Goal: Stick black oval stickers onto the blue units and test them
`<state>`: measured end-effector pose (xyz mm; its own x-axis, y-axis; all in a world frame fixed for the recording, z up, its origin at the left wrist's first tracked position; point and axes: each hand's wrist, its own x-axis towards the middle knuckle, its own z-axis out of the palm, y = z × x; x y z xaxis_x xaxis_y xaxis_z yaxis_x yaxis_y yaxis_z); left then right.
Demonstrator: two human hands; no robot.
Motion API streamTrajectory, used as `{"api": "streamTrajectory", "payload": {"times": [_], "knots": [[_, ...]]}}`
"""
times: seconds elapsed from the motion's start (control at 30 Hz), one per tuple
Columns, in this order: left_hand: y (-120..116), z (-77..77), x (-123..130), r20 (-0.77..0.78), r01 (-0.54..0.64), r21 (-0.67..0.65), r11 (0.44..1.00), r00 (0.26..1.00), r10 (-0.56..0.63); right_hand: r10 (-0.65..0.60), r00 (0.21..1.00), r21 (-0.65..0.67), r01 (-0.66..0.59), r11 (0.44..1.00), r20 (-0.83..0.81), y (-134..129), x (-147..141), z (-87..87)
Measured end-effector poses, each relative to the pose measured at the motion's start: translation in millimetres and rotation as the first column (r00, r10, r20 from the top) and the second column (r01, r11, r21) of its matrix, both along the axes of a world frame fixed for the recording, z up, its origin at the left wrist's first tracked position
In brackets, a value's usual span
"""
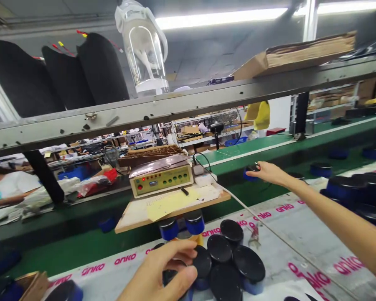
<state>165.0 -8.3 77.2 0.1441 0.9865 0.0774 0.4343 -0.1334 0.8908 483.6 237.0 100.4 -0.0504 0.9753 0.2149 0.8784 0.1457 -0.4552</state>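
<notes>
My right hand (266, 172) reaches out over the green conveyor belt, its fingers pinched on a small blue and black round part (251, 171). Low in the middle, my left hand (167, 269) is beside a cluster of round black-topped blue parts (219, 248). Its fingers are curled and apart, and one dark part shows partly behind them; no grip on it is visible. The parts rest on a work surface covered with a sheet printed "anko" (282, 238).
A tester box (163, 179) sits on a wooden board (125, 217) above the belt. A cable (278, 236) crosses the sheet. More blue parts (357, 190) are grouped at right. A metal shelf (188, 100) spans overhead. A person (12, 186) is at far left.
</notes>
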Motion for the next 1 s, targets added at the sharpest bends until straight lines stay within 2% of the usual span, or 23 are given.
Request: {"api": "streamTrajectory", "payload": {"times": [0.03, 0.07, 0.1, 0.13, 0.17, 0.2, 0.23, 0.27, 0.3, 0.33, 0.37, 0.43, 0.53, 0.7, 0.77, 0.87, 0.93, 1.0], "knots": [[4.6, -6.2, 5.9, 0.181, 0.021, -0.02, 1.0, 0.983, -0.017, 0.091, 0.996, -0.023, -0.092, 0.996, -0.026, -16.4, -9.4, 8.2], [9.1, -13.3, 12.8, 0.372, 0.033, -0.049, 0.998, 0.928, -0.013, 0.201, 0.977, -0.046, -0.204, 0.978, -0.066, -36.5, -20.4, 14.5], [12.9, -20.3, 20.4, 0.548, 0.044, -0.091, 0.995, 0.836, 0.013, 0.297, 0.95, -0.073, -0.305, 0.95, -0.1, -59.5, -32.6, 18.8], [15.7, -26.2, 28.1, 0.691, 0.081, -0.146, 0.986, 0.722, 0.042, 0.405, 0.901, -0.118, -0.424, 0.898, -0.152, -83.7, -45.8, 21.3], [17.3, -30.5, 35.0, 0.794, 0.154, -0.19, 0.97, 0.605, 0.06, 0.542, 0.788, -0.207, -0.605, 0.769, -0.291, -107.5, -59.3, 22.3], [17.5, -32.7, 40.4, 0.864, 0.245, -0.215, 0.945, 0.498, 0.067, 0.627, 0.664, -0.249, -0.741, 0.623, -0.407, -129.2, -72.3, 22.5], [16.6, -32.9, 44.0, 0.907, 0.338, -0.217, 0.916, 0.418, 0.06, 0.687, 0.564, -0.217, -0.821, 0.528, -0.459, -147.5, -84.1, 22.1], [14.9, -31.1, 45.5, 0.929, 0.409, -0.207, 0.889, 0.367, 0.048, 0.733, 0.518, -0.175, -0.851, 0.496, -0.442, -161.7, -94.2, 21.8], [12.7, -28.1, 45.0, 0.94, 0.449, -0.197, 0.871, 0.339, 0.038, 0.766, 0.52, -0.12, -0.848, 0.516, -0.379, -171.9, -102.1, 21.8], [10.2, -24.2, 42.9, 0.945, 0.458, -0.193, 0.868, 0.324, 0.039, 0.779, 0.559, -0.048, -0.819, 0.571, -0.284, -178.5, -107.8, 22.2], [7.8, -20.2, 39.8, 0.947, 0.435, -0.196, 0.879, 0.318, 0.054, 0.767, 0.614, 0.031, -0.777, 0.629, -0.189, -182.6, -111.5, 23.0], [3.8, -13.2, 32.7, 0.945, 0.328, -0.194, 0.925, 0.314, 0.087, 0.718, 0.693, 0.16, -0.702, 0.694, -0.073, -187.0, -114.1, 26.1], [0.1, -7.1, 26.6, 0.941, 0.14, -0.171, 0.975, 0.316, 0.12, 0.74, 0.672, 0.181, -0.726, 0.663, -0.016, -193.5, -114.1, 31.3], [-4.3, -2.6, 28.3, 0.922, -0.02, -0.122, 0.992, 0.369, 0.12, 0.798, 0.602, 0.148, -0.791, 0.593, 0.02, -202.9, -121.2, 30.2], [-5.5, -2.2, 28.9, 0.891, -0.052, -0.093, 0.994, 0.442, 0.106, 0.793, 0.607, 0.184, -0.786, 0.59, 0.05, -204.1, -125.2, 24.8], [-5.7, -3.4, 28.1, 0.813, -0.105, -0.008, 0.994, 0.579, 0.068, 0.735, 0.662, 0.326, -0.733, 0.597, 0.144, -205.1, -127.9, 14.9], [-4.7, -5.4, 27.4, 0.74, -0.18, 0.077, 0.981, 0.669, 0.065, 0.682, 0.696, 0.409, -0.702, 0.583, 0.223, -205.9, -126.6, 9.8], [-3.6, -8.3, 27.7, 0.646, -0.281, 0.162, 0.946, 0.755, 0.113, 0.635, 0.711, 0.446, -0.694, 0.565, 0.302, -207.4, -123.4, 6.7]]}}
